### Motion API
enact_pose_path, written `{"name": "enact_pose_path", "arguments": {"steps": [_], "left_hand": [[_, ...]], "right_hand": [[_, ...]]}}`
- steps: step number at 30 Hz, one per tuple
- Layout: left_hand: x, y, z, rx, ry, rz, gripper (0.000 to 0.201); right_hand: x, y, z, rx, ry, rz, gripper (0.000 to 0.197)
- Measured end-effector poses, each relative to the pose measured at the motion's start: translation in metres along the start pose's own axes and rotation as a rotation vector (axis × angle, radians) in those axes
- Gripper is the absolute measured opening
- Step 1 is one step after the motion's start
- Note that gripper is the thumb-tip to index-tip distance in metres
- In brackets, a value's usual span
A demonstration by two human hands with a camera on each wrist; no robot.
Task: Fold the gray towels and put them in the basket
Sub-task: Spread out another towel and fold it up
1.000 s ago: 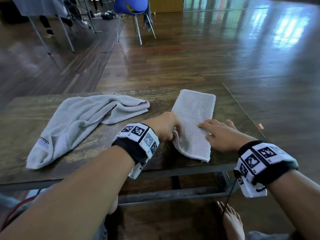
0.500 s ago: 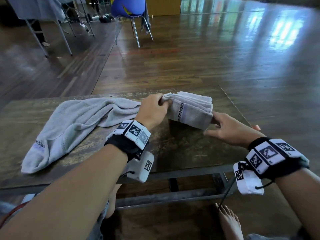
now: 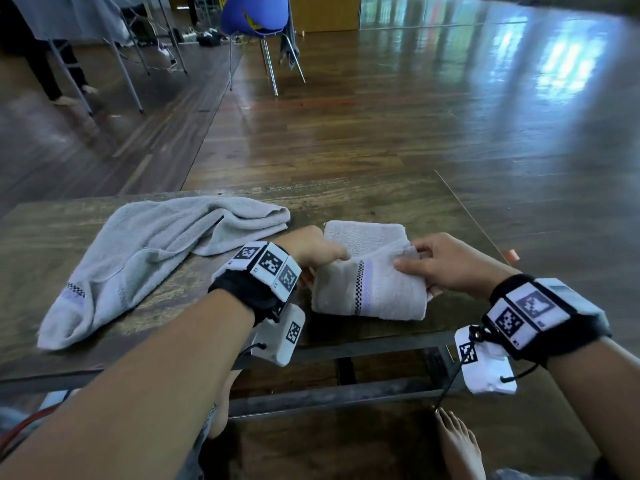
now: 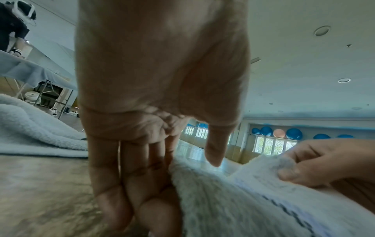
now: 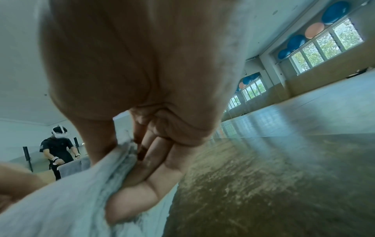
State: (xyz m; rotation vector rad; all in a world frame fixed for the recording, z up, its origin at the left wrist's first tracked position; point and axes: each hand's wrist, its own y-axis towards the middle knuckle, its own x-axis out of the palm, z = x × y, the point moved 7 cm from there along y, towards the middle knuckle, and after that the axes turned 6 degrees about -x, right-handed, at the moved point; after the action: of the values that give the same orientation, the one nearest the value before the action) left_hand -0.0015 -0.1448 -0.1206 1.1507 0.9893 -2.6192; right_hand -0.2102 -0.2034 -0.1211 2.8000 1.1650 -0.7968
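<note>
On the wooden table (image 3: pixel 363 199) the folded towel (image 3: pixel 370 292) lies near the front edge, held at both ends. The head view shows the left hand (image 3: pixel 311 252) at the towel's left end and the right hand (image 3: pixel 446 265) at its right end, with a checkered stripe running across the cloth. The left wrist view adds that the left fingers (image 4: pixel 129 184) lie straight and together beneath the towel's edge, thumb above and not touching it. The right wrist view shows the right thumb on top and the fingers (image 5: pixel 140 200) underneath, clamped on the layered edge. The unfolded towel (image 3: pixel 145 258) lies crumpled to the left of the folded one, apart from it.
</note>
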Motion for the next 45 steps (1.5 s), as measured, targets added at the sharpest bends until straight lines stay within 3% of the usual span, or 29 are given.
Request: {"name": "enact_pose_path", "arguments": {"steps": [4, 7, 10, 13, 16, 22, 26, 28, 33, 40, 45], "left_hand": [[0.001, -0.003, -0.001, -0.016, 0.035, -0.036, 0.029], [-0.006, -0.003, 0.007, 0.077, 0.029, 0.092, 0.020], [-0.012, -0.004, 0.015, 0.165, -0.017, 0.226, 0.022], [-0.008, -0.004, 0.015, 0.122, -0.020, 0.210, 0.021], [-0.003, -0.004, 0.015, 0.075, 0.012, 0.183, 0.016], [-0.006, -0.007, 0.029, 0.163, 0.059, 0.348, 0.029], [-0.005, -0.004, 0.029, 0.159, 0.095, 0.286, 0.026], [-0.003, 0.000, 0.025, 0.104, 0.151, 0.218, 0.015], [-0.002, 0.000, 0.013, 0.003, 0.146, 0.080, 0.010], [-0.014, 0.003, 0.015, 0.093, 0.047, 0.245, 0.026], [-0.006, 0.013, 0.010, 0.140, 0.169, 0.324, 0.024]], "right_hand": [[0.000, 0.003, 0.005, 0.037, -0.012, 0.032, 0.021], [-0.002, 0.007, 0.005, 0.050, -0.041, 0.092, 0.018], [-0.010, 0.012, -0.001, 0.019, -0.081, 0.247, 0.016], [-0.014, 0.018, -0.005, 0.007, -0.196, 0.322, 0.024], [-0.009, 0.024, -0.004, 0.033, -0.270, 0.318, 0.026], [-0.005, 0.030, -0.008, 0.059, -0.345, 0.351, 0.026], [-0.003, 0.029, -0.010, 0.113, -0.383, 0.307, 0.039], [0.001, 0.029, -0.004, 0.174, -0.329, 0.205, 0.034], [0.008, 0.023, 0.002, 0.280, -0.147, 0.023, 0.025], [-0.010, 0.027, -0.011, 0.144, -0.377, 0.257, 0.029], [-0.006, 0.029, -0.004, 0.168, -0.430, 0.283, 0.030]]}}
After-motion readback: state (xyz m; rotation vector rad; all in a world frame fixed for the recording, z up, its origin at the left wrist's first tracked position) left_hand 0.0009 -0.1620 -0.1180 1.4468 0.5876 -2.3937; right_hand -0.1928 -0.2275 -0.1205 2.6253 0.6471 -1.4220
